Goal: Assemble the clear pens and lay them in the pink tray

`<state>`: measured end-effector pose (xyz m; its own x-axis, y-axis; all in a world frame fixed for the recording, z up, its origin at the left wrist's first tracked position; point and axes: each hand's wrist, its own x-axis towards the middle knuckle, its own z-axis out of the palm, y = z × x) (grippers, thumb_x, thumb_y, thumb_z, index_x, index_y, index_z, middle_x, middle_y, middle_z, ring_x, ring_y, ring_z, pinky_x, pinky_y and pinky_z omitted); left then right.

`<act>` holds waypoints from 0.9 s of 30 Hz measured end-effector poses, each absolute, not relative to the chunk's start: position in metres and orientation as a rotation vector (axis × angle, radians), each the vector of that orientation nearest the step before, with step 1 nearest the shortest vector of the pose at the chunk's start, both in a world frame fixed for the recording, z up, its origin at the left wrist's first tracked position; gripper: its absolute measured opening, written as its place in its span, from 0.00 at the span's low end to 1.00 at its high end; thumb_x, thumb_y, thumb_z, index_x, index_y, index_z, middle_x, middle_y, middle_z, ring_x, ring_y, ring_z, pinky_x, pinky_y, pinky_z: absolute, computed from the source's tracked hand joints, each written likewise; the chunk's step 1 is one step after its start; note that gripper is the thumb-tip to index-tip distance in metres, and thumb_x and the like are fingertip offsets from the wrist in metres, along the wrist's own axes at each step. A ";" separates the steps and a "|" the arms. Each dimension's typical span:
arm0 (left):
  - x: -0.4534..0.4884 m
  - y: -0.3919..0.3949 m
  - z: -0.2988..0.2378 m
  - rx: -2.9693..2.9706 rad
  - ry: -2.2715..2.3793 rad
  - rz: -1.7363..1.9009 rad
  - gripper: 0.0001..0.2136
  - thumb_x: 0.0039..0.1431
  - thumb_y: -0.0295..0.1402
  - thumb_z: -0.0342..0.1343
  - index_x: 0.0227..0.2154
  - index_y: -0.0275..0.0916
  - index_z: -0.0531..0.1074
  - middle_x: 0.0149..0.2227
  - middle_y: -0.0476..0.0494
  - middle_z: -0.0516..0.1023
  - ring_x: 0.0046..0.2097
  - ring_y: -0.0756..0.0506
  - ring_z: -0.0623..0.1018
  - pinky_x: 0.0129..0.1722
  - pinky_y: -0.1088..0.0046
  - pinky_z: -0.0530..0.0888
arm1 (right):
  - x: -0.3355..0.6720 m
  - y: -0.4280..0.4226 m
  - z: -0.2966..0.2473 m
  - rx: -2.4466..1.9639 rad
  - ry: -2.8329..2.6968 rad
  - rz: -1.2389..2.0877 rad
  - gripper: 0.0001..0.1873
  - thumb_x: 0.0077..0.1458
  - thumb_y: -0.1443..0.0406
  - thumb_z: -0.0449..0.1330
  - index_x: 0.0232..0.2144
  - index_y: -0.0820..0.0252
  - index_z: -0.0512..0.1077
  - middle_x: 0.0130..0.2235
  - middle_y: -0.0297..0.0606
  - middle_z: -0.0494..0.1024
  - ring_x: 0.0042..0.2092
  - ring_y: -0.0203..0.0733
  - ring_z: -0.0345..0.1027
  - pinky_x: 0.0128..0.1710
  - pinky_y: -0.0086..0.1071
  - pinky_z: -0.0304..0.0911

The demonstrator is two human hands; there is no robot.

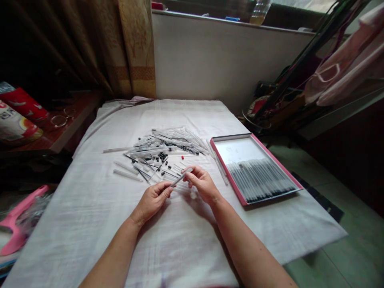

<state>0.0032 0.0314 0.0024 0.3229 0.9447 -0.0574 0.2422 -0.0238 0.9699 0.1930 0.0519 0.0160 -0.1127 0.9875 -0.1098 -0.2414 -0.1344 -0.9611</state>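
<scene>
Between my two hands is a slim pen (pixel 180 178) with a pale, see-through barrel, slanting up to the right. My left hand (pixel 156 199) pinches its lower end; my right hand (pixel 200 183) has thumb and fingers closed on the upper end. Just beyond lies a loose heap of pen parts: clear barrels (pixel 124 175), dark refills (pixel 174 142), small black caps (pixel 163 156) and one red piece (pixel 183 157). To the right, a shallow pink-edged box (pixel 233 176) holds a row of pens (pixel 261 180) with black ends.
A pale cloth (pixel 99 220) covers the table. On the left, a brown cabinet (pixel 64 132) carries a jar (pixel 16 124), a red can (pixel 24 102) and glasses (pixel 60 120). A pink plastic handle (pixel 22 212) is at lower left. Pink clothing (pixel 339 76) hangs at right.
</scene>
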 end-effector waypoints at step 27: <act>0.003 0.031 0.001 1.579 1.276 0.790 0.15 0.55 0.42 0.54 0.37 0.37 0.78 0.28 0.46 0.78 0.29 0.47 0.75 0.28 0.75 0.71 | 0.501 0.068 0.057 -2.539 -1.455 -0.015 0.20 0.54 0.58 0.58 0.47 0.59 0.77 0.42 0.47 0.82 0.40 0.48 0.73 0.38 0.35 0.62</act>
<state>0.0034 0.0306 0.0005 0.2545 0.9647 -0.0676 0.3690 -0.0323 0.9289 0.5013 0.0679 0.0569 0.5110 0.8519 0.1149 0.8540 -0.4880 -0.1804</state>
